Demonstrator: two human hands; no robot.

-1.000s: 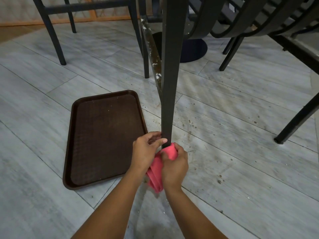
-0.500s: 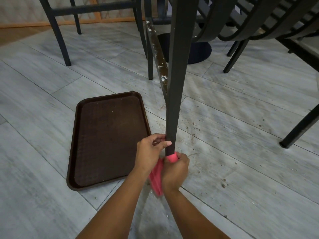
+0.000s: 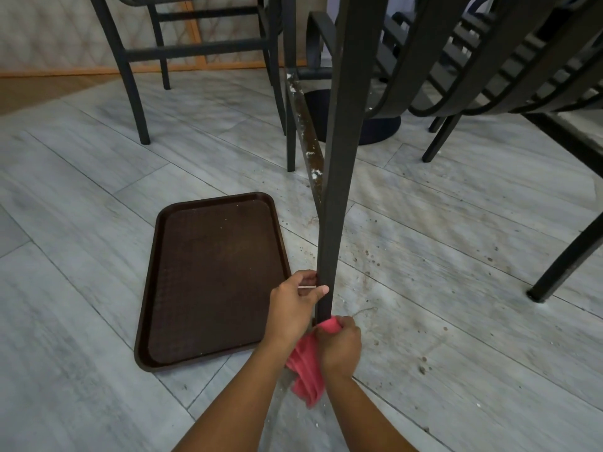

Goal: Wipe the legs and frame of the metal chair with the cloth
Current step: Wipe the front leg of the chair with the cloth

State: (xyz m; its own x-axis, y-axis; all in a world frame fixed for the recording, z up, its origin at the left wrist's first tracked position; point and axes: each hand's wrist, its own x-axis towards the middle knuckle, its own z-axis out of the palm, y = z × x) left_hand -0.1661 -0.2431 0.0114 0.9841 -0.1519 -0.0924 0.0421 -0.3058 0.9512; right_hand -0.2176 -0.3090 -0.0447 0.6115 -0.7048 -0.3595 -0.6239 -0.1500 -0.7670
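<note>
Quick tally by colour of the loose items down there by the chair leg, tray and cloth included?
Brown: 1, the tray on the floor.
Pink: 1, the cloth gripped by the right hand at the chair leg.
Total: 2.

We hold the chair leg [image 3: 332,223] low down with our left hand [image 3: 295,308], while our right hand [image 3: 339,345] wraps the pink cloth [image 3: 306,370] around its foot. A brown tray [image 3: 156,288] lies just beside it on the speckled floor [image 3: 456,288].

Matt metal leg [image 3: 336,190] — soft cloth [image 3: 308,370], textured tray [image 3: 215,275].
</note>
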